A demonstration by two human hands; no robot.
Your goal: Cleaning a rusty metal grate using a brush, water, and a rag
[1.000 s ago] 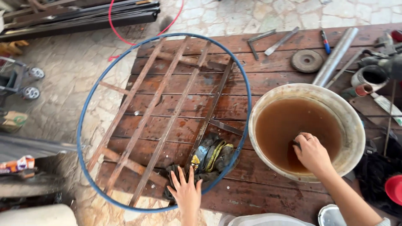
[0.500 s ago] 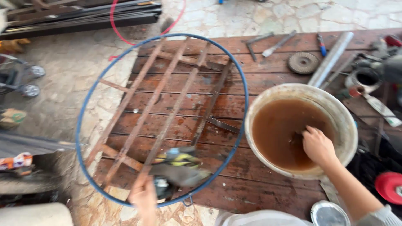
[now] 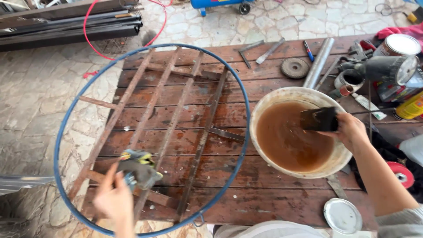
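Dark sponge (image 3: 319, 119) in right hand (image 3: 352, 131) over bowl (image 3: 264, 105), left hand (image 3: 115, 200) gripping gloves (image 3: 138, 168)

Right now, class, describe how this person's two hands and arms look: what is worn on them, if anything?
Both hands are bare, with no gloves, rings or watch showing. The left hand shows no sleeve. The right hand leads along a bare forearm to a grey sleeve near the elbow.

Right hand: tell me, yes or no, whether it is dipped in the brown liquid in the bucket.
No: the right hand holds a dark rectangular piece above the brown liquid, over the bucket's rim.
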